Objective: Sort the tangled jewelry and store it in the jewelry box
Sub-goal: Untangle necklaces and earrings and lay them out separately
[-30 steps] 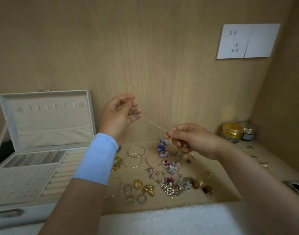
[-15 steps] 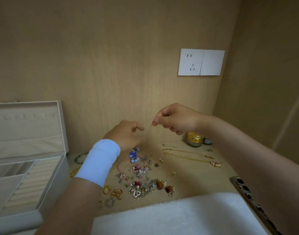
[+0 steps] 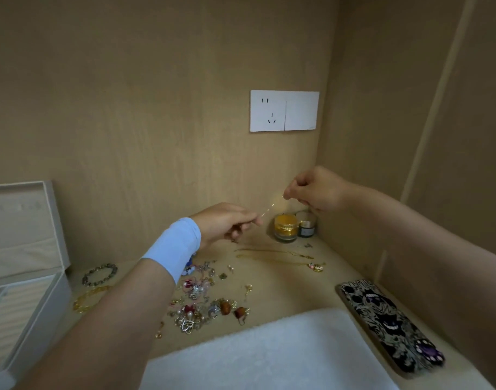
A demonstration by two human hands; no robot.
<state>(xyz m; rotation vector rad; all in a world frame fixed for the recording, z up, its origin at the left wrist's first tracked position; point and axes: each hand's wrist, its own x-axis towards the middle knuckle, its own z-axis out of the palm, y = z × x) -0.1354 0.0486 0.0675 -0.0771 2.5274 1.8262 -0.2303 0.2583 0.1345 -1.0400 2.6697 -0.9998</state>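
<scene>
Both hands hold one fine chain stretched in the air, far right of the pile.

The left hand (image 3: 227,225) and right hand (image 3: 316,190) each pinch an end of the chain (image 3: 269,206), apparently freed from the tangled pile (image 3: 201,299) at centre. It hangs taut just above two necklaces (image 3: 275,256) laid straight by the jars (image 3: 286,228). This looks like the sorting step. Next, keep the chain taut and lower it beside those necklaces, or carry it to the open box (image 3: 44,305) at the left.
</scene>
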